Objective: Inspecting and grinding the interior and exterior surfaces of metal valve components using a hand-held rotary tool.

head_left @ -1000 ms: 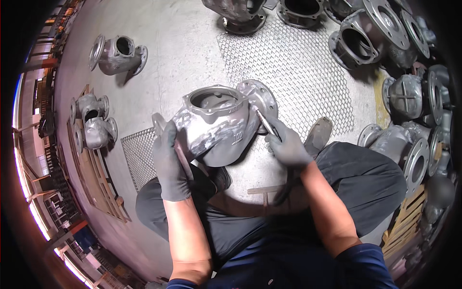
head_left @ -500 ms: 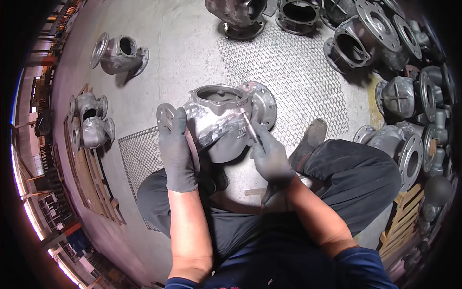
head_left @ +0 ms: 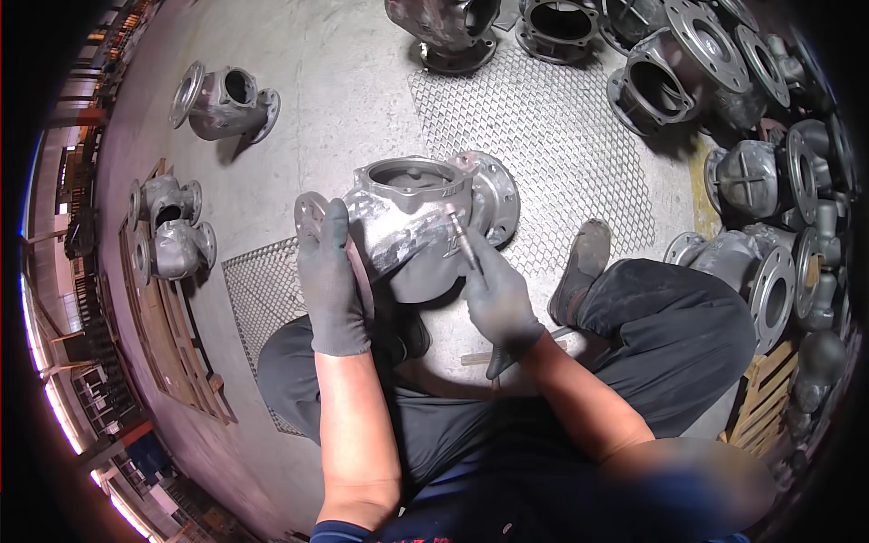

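At frame centre a grey cast valve body (head_left: 418, 222) rests on the floor between the squatting person's knees, open top upward. The gloved left hand (head_left: 331, 281) lies flat and spread against its left flange, apparently bracing it. The right hand (head_left: 496, 303) is closed around a slim marker-like tool (head_left: 460, 241), tip on the casting's side. More flanged castings (head_left: 688, 72) crowd the upper right; a mesh mat (head_left: 552, 136) lies behind.

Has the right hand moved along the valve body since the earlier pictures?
Yes. The right hand with its thin tool has shifted leftward, from beyond the round flange onto the valve body.
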